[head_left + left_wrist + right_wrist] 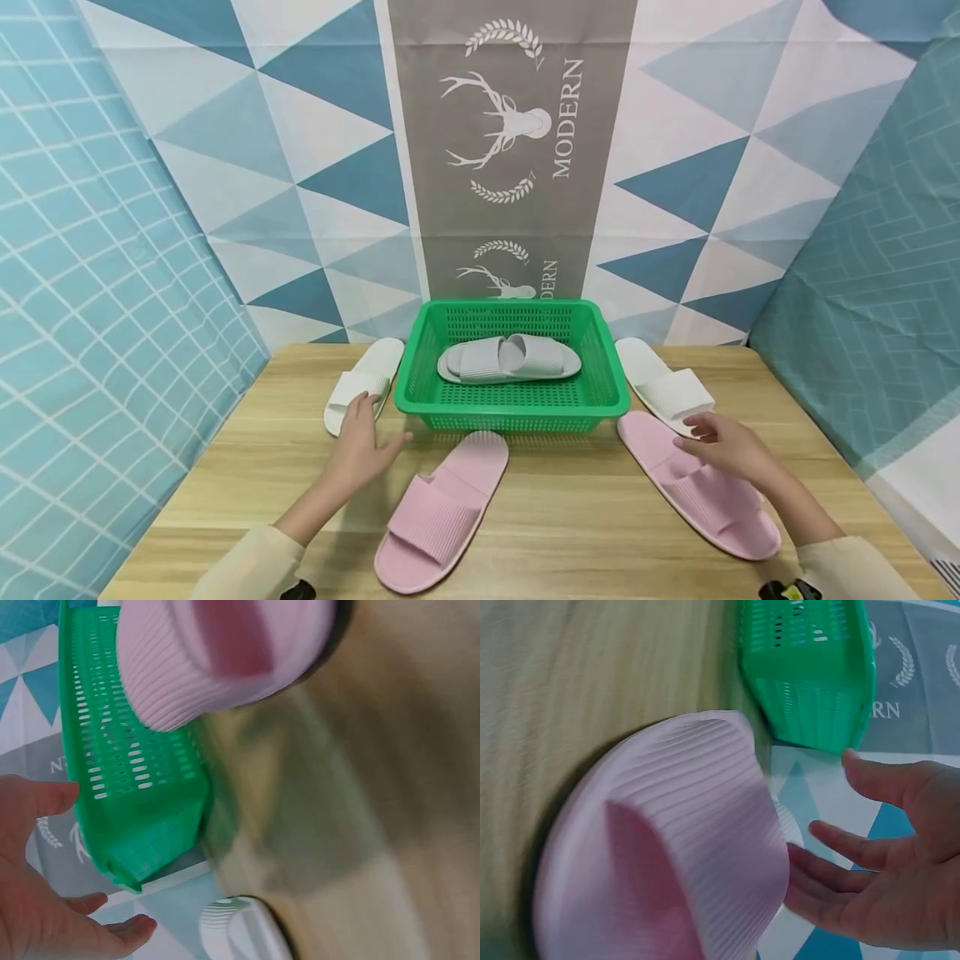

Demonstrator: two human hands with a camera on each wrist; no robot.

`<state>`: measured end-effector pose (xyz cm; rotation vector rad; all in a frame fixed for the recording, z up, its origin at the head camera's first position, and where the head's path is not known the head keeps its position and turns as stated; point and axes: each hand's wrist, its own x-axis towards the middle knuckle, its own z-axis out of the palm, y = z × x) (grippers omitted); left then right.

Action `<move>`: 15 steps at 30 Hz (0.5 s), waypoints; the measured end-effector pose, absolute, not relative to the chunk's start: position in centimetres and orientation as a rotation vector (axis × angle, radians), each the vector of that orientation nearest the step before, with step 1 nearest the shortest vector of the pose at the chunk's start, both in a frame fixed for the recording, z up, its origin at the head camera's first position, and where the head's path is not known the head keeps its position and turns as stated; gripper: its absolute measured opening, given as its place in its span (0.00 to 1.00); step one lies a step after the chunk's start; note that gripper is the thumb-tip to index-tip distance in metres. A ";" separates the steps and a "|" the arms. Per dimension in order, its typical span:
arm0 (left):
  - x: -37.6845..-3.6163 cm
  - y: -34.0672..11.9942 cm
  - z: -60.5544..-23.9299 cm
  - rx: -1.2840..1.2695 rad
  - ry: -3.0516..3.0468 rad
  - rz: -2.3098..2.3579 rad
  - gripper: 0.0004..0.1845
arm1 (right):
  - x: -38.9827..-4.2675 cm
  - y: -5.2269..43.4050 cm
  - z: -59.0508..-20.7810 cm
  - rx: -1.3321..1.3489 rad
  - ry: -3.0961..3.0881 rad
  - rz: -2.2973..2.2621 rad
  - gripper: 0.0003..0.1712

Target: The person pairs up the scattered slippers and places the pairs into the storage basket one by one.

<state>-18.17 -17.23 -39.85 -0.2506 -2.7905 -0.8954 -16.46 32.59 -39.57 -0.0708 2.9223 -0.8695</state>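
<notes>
My left hand (360,448), fingers spread, hovers just in front of a white slipper (364,385) left of the basket; it holds nothing. Between that hand and the middle of the table lies a pink slipper (442,512), toe end toward me. The other hand, my right (723,450), has loosely bent fingers and overlaps the second pink slipper (738,529). Its fingertips appear near the strap of the right white slipper (678,393). A pair of light grey slippers (510,360) lies inside the green basket (512,410), side by side.
The basket stands at the back middle of the wooden table (570,517), close to the patterned cloth backdrop (517,192). A blue tiled-pattern cloth (97,275) borders the left side, and a teal cloth (862,317) the right.
</notes>
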 end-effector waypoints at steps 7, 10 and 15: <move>-16.4 -17.5 -41.0 -0.260 -2.912 -1.000 0.43 | -15.3 32.5 -40.1 -0.152 3.050 -0.643 0.41; -15.7 -17.2 -41.2 -0.283 -2.980 -1.067 0.44 | -15.0 32.7 -40.4 -0.140 3.077 -0.586 0.47; -14.5 -16.8 -41.9 -0.321 -3.047 -1.131 0.43 | -14.4 33.0 -40.9 -0.062 3.043 -0.501 0.54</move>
